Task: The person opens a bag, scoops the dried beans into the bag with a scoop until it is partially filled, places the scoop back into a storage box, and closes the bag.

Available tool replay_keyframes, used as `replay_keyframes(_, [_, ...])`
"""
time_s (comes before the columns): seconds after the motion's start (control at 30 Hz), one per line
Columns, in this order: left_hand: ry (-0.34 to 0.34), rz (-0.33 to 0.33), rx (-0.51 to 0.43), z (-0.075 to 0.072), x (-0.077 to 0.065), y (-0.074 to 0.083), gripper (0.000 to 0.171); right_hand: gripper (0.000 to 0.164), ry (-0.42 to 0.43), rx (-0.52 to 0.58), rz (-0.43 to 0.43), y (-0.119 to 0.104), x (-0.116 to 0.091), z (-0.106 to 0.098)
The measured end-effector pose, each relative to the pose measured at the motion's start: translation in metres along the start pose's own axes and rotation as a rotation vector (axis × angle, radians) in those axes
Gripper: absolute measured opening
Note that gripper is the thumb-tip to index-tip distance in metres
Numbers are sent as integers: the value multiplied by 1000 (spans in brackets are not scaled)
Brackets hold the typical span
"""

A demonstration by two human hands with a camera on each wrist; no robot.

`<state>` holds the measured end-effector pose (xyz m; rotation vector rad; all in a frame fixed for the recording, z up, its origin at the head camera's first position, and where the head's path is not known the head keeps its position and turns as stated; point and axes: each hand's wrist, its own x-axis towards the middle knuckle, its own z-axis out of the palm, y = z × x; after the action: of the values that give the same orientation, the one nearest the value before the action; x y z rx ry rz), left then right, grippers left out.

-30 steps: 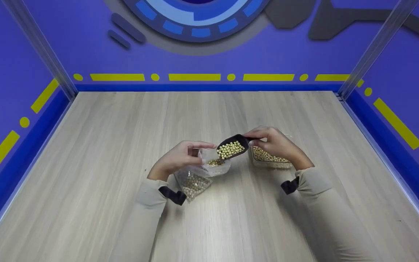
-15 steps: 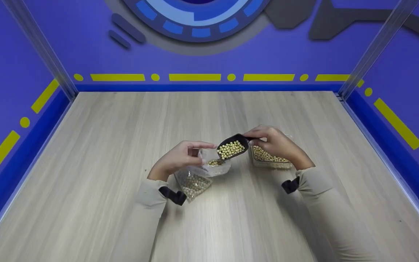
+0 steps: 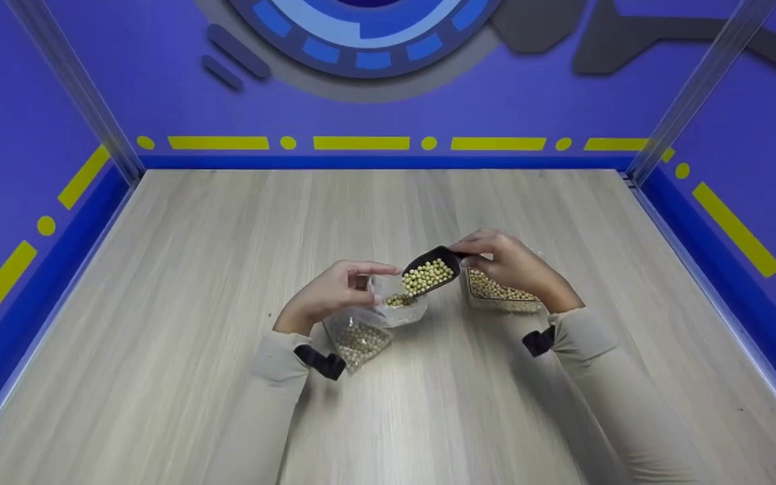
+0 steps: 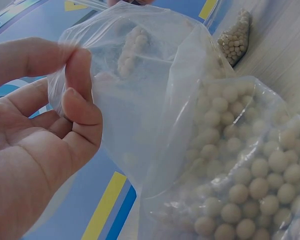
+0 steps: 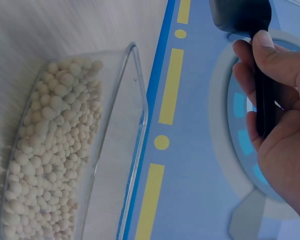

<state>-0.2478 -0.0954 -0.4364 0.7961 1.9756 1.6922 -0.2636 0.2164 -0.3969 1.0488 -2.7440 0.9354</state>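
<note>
My left hand (image 3: 334,289) pinches the rim of a clear plastic bag (image 4: 125,115) between thumb and fingers. The bag's mouth stands wide, and some beans show inside it in the head view. Clear plastic bulging with round pale-yellow beans (image 3: 361,343) lies at its near side. In my right hand (image 3: 509,263) is the handle of a black scoop (image 5: 240,15), gripped by thumb and fingers. The scoop's bowl, heaped with beans (image 3: 427,275), tilts left with its lip over the bag's mouth. Through the plastic, the left wrist view shows the scoop's beans blurred.
Beneath my right hand stands a clear rectangular container (image 5: 135,100) partly filled with the same beans (image 5: 50,150). Its far side is hidden by the hand in the head view. The wood-grain table (image 3: 226,236) is bounded by blue patterned walls (image 3: 388,114) at the back and sides.
My right hand and the scoop have risen very slightly, the beans still in the bowl. The left hand and bag hold their place.
</note>
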Motion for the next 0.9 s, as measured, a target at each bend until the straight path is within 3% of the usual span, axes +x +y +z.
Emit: replay_keyframes(0.9, [-9, -4, -38, 0, 0, -1, 52, 31, -4, -46, -51, -2, 4, -2])
